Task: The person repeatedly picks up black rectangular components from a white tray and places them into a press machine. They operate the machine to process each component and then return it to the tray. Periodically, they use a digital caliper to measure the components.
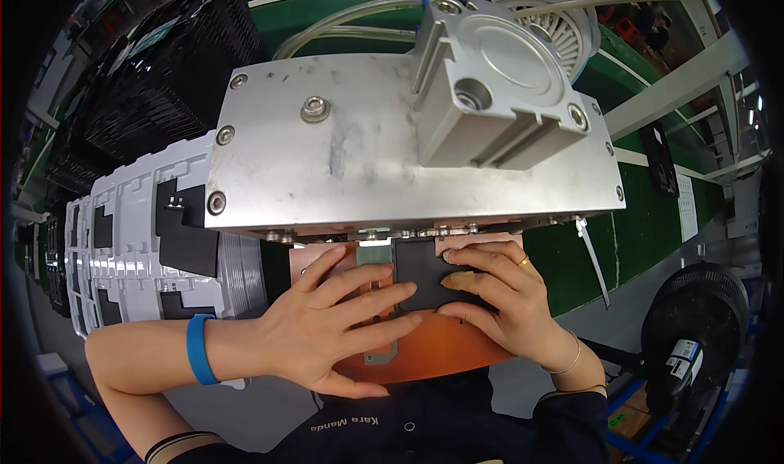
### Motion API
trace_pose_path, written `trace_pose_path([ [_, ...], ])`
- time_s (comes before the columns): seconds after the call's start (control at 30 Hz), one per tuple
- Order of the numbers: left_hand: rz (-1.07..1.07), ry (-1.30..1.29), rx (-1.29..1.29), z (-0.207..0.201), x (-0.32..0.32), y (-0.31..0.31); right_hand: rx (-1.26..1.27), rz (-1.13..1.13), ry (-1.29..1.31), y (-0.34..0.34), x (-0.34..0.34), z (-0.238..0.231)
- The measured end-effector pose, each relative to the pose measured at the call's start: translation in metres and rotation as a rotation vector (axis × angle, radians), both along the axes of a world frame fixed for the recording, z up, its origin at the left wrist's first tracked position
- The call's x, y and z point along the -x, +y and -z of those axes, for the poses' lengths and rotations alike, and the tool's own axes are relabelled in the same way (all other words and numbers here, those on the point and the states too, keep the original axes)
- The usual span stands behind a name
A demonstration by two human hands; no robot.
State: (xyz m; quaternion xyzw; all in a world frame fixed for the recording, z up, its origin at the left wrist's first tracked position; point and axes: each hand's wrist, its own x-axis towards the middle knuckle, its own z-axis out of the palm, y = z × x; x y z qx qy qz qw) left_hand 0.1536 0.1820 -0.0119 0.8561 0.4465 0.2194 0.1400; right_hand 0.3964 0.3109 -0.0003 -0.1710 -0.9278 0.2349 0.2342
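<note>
white lettering [345, 424], upside down, on dark shirt [449, 427], white label [684, 358] on black fan [704, 299], print too small

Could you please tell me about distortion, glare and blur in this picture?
Head view: fisheye curvature, black rims at both sides; head view: soft sheen on the silver metal housing; head view: left hand and right hand look sharp.

Dark rectangular piece [418, 274]; flat

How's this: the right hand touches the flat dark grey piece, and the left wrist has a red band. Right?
Not red: the head view shows a blue wristband on the left wrist. The right hand touches the flat dark grey piece.
</note>
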Motion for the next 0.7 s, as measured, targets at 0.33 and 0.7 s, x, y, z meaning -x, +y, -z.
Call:
trace_pose_path([
  [0.33, -0.005, -0.010, 0.031, -0.0009, 0.0002, -0.0011, -0.024, 0.002, -0.022, -0.0007, 0.0006, -0.0015],
  [0.7, 0.005, -0.041, 0.030, -0.0073, 0.0023, 0.0024, 0.009, 0.004, -0.047, 0.0013, -0.0004, -0.0011],
])
